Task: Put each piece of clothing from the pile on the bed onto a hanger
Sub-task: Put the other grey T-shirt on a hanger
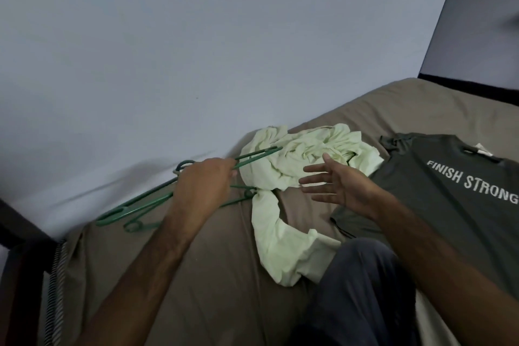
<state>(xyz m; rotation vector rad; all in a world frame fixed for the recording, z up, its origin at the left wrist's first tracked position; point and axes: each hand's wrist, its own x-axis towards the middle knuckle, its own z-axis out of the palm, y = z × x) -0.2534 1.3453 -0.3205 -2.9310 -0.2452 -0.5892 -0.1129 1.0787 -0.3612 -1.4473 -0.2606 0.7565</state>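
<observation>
My left hand (203,182) grips a green hanger (258,154) near its middle and holds it just above the bed. Another green hanger (132,212) lies under it on the sheet, by the wall. A crumpled pale green garment (297,166) lies in the middle of the bed, one end trailing toward me. My right hand (334,181) hovers open over that garment, fingers spread and pointing left. A dark grey T-shirt (438,199) printed "FINISH STRONG" lies flat to the right, with a hanger hook (477,150) showing at its collar.
The bed has a brown sheet (213,275) and stands against a pale wall (168,50). A dark bed frame (19,247) runs at the left edge. My knee in dark trousers (362,289) rests on the bed at the bottom.
</observation>
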